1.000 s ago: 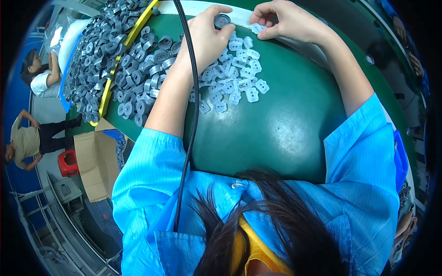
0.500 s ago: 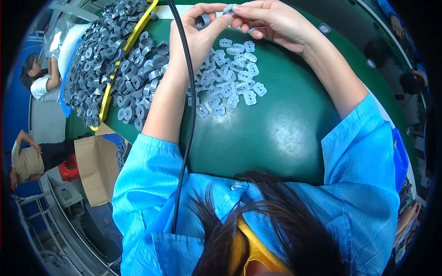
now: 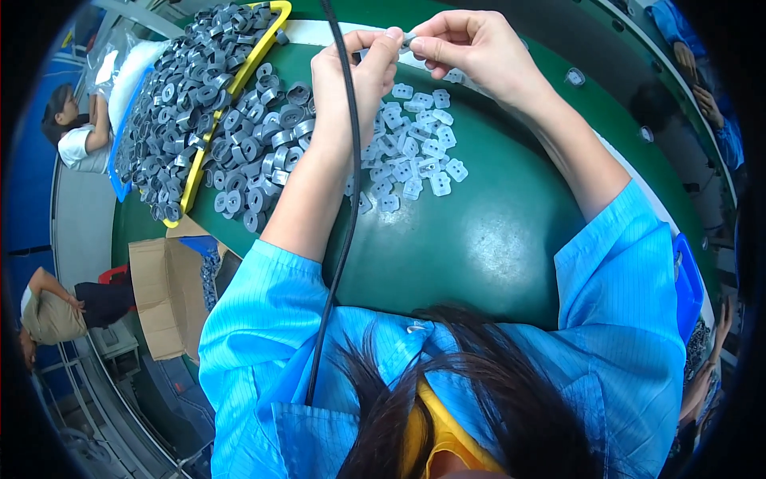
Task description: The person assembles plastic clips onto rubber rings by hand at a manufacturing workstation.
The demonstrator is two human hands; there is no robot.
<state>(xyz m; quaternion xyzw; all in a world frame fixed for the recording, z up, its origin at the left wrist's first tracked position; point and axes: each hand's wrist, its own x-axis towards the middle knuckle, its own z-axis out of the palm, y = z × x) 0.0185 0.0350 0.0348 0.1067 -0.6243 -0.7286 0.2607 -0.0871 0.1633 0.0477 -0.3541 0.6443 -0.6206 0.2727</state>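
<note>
At the far side of the green table, my left hand (image 3: 355, 88) and my right hand (image 3: 487, 60) meet, both closed. Their fingertips pinch one small greyish part (image 3: 408, 38), mostly covered by the fingers, so its exact kind is unclear. Under and between my forearms lies a loose spread of translucent plastic plates (image 3: 411, 148) with small holes. One more translucent plate (image 3: 455, 76) shows just below my right fingers. To the left of my left forearm, grey plastic rings (image 3: 255, 152) are heaped on the table.
A yellow-rimmed tray (image 3: 191, 180) piled with grey rings stands at the left. A black cable (image 3: 351, 160) hangs across my left forearm. An open cardboard box (image 3: 159, 295) sits at lower left, a blue bin (image 3: 688, 279) at right. Other people are at both sides.
The view has shifted, so the table and heaps appear lower and further right. My hands stay together; the piece at the fingertips is more covered, and the grey ring seen in my left hand is now hidden.
</note>
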